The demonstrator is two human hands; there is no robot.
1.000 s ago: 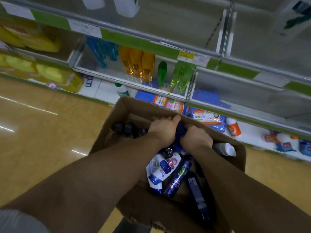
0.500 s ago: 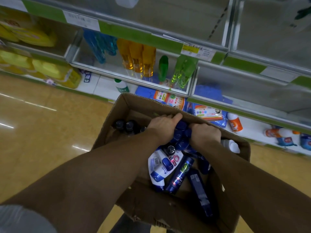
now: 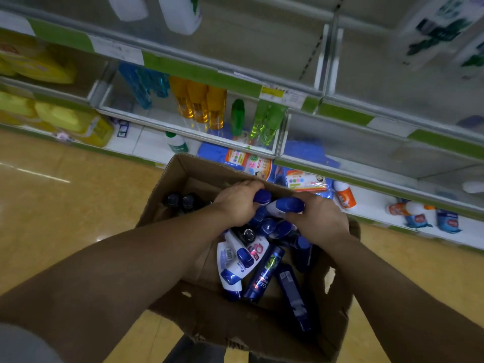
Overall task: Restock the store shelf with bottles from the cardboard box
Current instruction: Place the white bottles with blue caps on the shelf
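Note:
An open cardboard box [image 3: 167, 187] stands on the floor below me, holding several blue and white bottles [image 3: 242, 260] lying in a heap. Both my hands are inside it at its far side. My left hand [image 3: 237, 204] curls round a blue-capped bottle [image 3: 262, 197]. My right hand [image 3: 318, 218] grips a white bottle with a blue cap [image 3: 286, 205], lifted a little above the pile. Dark-capped bottles [image 3: 180, 201] stand upright in the box's far left corner. The store shelf [image 3: 199, 74] with green edge strips runs across the top of the view.
Orange bottles [image 3: 200, 106], green bottles [image 3: 264, 121] and blue bottles [image 3: 142, 83] stand in the middle shelf bay. Yellow packs [image 3: 68, 119] fill the left bays. Small packets and an orange-white bottle [image 3: 345, 197] lie on the white bottom shelf. The tan floor [image 3: 65, 205] spreads out to the left.
Both hands have risen slightly out of the pile. The right hand now holds a white, blue-capped bottle clear of the heap, and the left hand's blue cap shows more.

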